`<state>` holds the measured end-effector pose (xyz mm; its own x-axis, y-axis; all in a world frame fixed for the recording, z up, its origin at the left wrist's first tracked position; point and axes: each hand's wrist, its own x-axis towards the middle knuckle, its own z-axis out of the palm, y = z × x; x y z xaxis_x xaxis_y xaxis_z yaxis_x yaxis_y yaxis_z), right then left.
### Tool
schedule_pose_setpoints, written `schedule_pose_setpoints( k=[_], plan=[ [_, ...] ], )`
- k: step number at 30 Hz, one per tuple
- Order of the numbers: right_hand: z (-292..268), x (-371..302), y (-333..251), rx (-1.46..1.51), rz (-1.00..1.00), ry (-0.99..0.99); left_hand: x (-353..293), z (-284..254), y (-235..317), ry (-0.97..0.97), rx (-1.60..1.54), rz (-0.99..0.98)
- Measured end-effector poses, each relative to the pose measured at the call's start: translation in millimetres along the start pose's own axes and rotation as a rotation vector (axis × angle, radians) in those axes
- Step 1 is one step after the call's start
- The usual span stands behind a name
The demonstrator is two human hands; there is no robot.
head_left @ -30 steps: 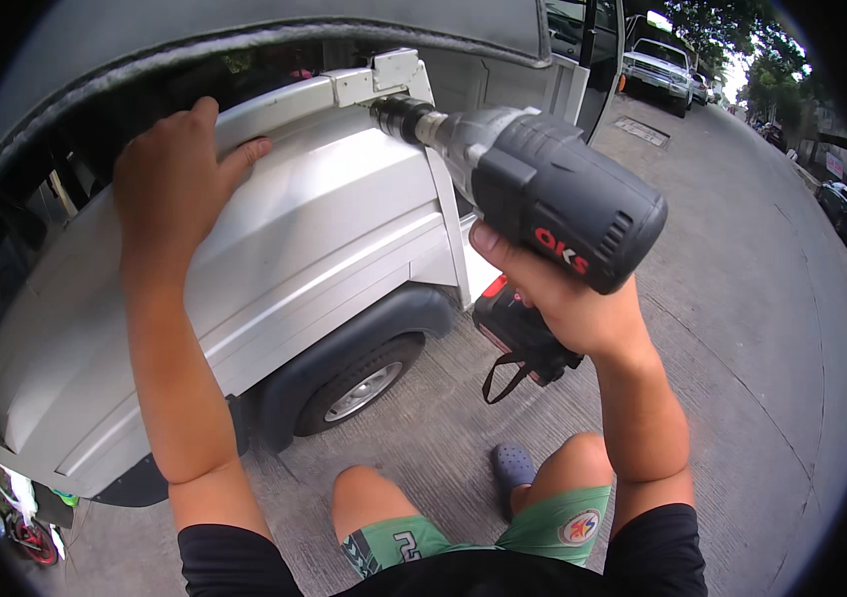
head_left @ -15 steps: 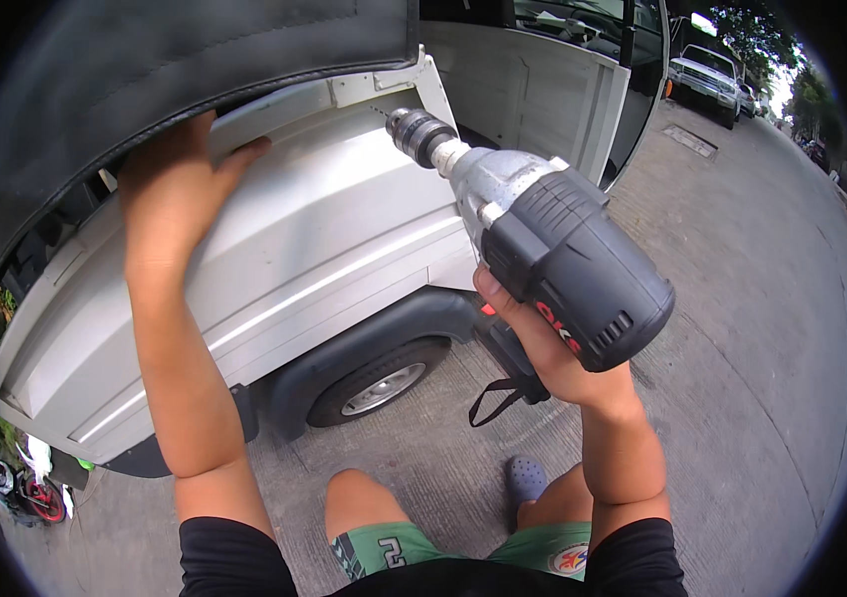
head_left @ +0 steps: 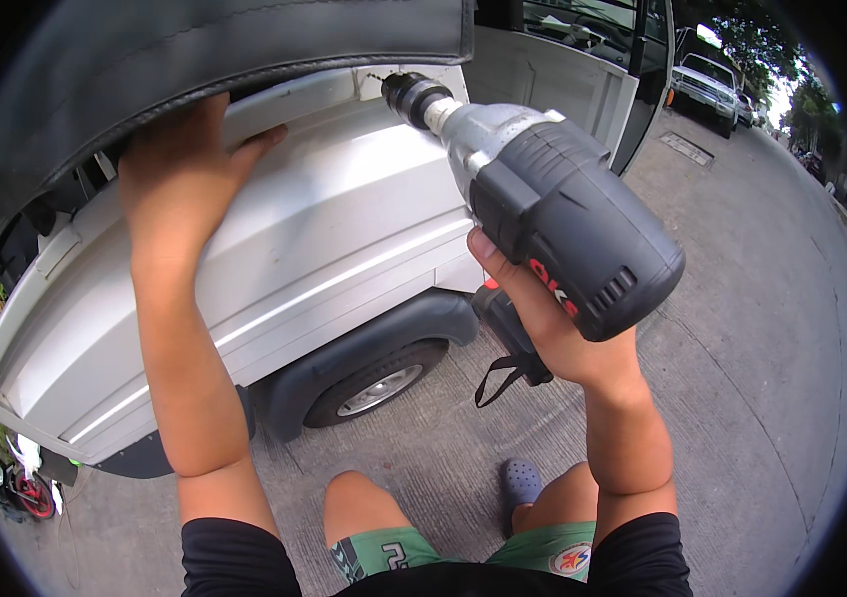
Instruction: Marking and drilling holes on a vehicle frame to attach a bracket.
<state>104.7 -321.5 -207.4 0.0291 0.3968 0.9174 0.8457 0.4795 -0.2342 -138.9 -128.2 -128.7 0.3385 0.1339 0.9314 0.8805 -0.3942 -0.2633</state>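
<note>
Hands apart: right (head_left: 553, 328) grips drill (head_left: 553, 214); left (head_left: 180, 179) seemingly flat on truck panel (head_left: 344, 229).

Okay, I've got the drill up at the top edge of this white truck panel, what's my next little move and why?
Probably ease the drill straight forward, so its bit seats squarely on the white panel. The chuck sits right at the panel's top edge under the dark cover, and your left hand lies flat on the panel, bracing it, while your right hand grips the handle.
</note>
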Motion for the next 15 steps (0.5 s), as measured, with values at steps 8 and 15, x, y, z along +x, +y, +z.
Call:
schedule_pose_setpoints(
  k=[8,15],
  plan=[
    [3,5,-2,0.061,0.085,-0.022,7,-8,8,-0.149,0.007,-0.088],
    [-26,11,6,-0.179,-0.036,-0.189,12,-18,9,-0.253,-0.054,-0.080]
  ],
)
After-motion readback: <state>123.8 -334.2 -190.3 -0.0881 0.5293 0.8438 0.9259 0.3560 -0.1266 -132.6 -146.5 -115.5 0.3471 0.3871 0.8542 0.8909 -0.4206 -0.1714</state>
